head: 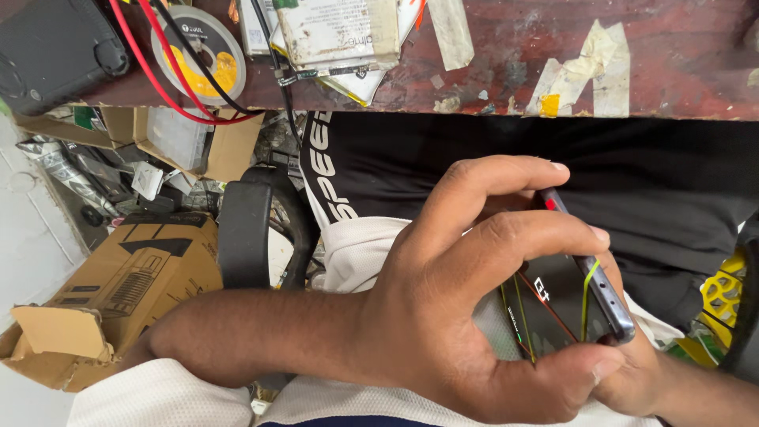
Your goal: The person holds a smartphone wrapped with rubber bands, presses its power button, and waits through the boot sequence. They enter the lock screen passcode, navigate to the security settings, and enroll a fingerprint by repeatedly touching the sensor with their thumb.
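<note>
Fingers of the left hand (443, 316) are clamping a dark phone (565, 304) at lower right below the desk (514, 63), the right hand (640, 372) cradling it underneath, seemingly mid-inspection.

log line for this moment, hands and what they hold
left hand: grips phone by its edges | right hand: under phone, mostly hidden | phone: dark, tilted, below workbench edge

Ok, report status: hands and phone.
Left hand gripping dark slim phone by its edges. Right hand mostly hidden beneath. Nothing in the way.
</note>
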